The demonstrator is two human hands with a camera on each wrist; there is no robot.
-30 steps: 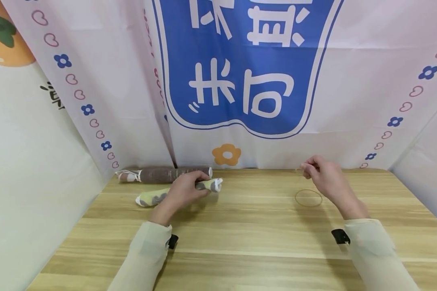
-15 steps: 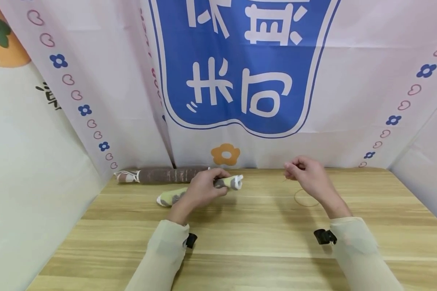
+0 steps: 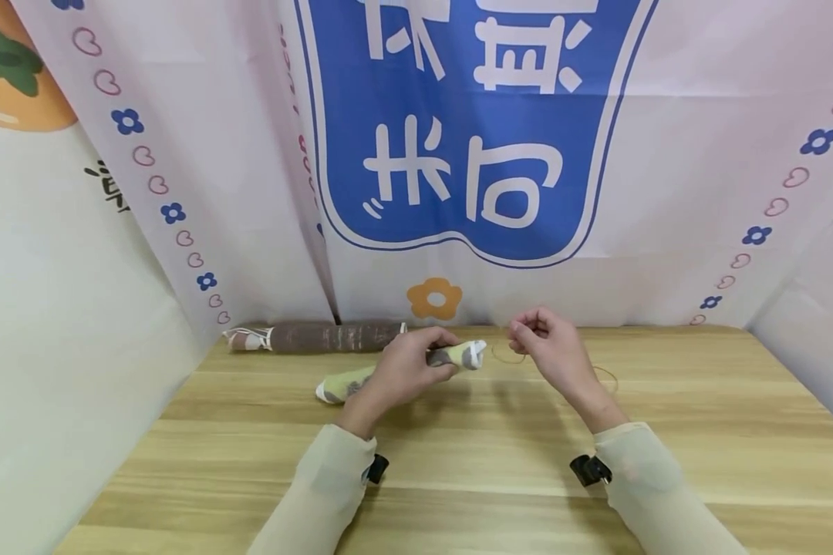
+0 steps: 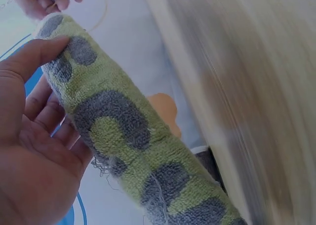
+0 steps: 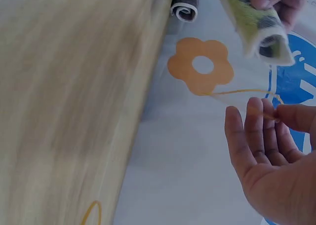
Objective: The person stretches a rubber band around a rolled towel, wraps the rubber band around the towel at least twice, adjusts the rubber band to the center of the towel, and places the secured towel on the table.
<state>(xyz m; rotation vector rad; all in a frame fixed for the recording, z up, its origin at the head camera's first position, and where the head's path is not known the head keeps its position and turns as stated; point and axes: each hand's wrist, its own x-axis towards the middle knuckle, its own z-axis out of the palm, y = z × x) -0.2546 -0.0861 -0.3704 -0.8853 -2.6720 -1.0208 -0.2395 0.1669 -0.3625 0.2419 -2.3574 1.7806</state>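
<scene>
In the head view my left hand (image 3: 406, 368) grips a rolled green towel (image 3: 343, 384) with grey patches, thumb on one side and fingers on the other. The roll is tilted, its right end raised, and loose threads hang from it in the left wrist view. To its right, my right hand (image 3: 554, 353) pinches a thin yellow rubber band (image 5: 242, 91) between thumb and fingers. That band hangs as a loop just beyond the towel's spiral end, apart from it. A second rubber band (image 3: 612, 378) lies on the table, partly hidden behind my right wrist.
A brown rolled towel (image 3: 333, 337) lies along the back edge of the wooden table (image 3: 479, 493), white strings at its left end. Behind the table hangs a printed cloth (image 3: 666, 185) with a blue sign and flowers.
My left hand has moved right, carrying the green towel with it. My right hand has come left with its rubber band, so the two hands are closer. The brown towel stays put.
</scene>
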